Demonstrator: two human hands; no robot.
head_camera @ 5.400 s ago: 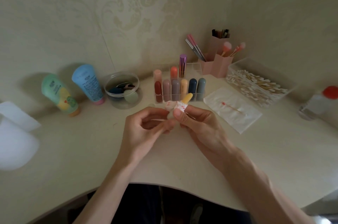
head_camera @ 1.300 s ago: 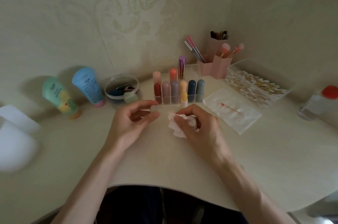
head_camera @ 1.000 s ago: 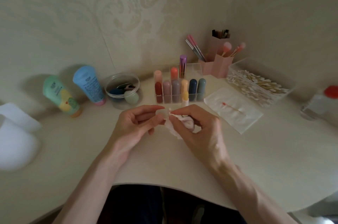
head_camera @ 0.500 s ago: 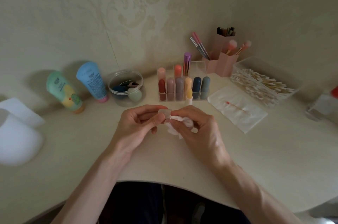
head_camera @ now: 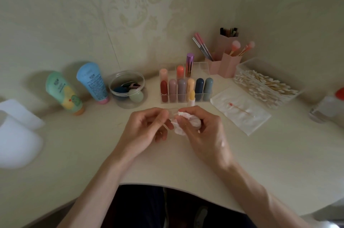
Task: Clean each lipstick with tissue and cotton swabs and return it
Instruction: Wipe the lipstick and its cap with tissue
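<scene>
Head view: a clear cap (head_camera: 169, 113) is pinched between thumb and fingertips of the left hand (head_camera: 147, 131). A crumpled tissue (head_camera: 188, 121) is grasped in the curled fingers of the right hand (head_camera: 202, 132) and pressed to the cap's end. The uncapped yellow lipstick (head_camera: 191, 96) is stood on the desk (head_camera: 93, 144), just near of the clear organizer (head_camera: 202, 65). A red-tipped cotton swab (head_camera: 240, 108) is laid on a flat tissue (head_camera: 247, 119) at right. Judged mid-task: cap wiping underway, with recapping and return outstanding. The count of lipsticks already cleaned cannot be told.
</scene>
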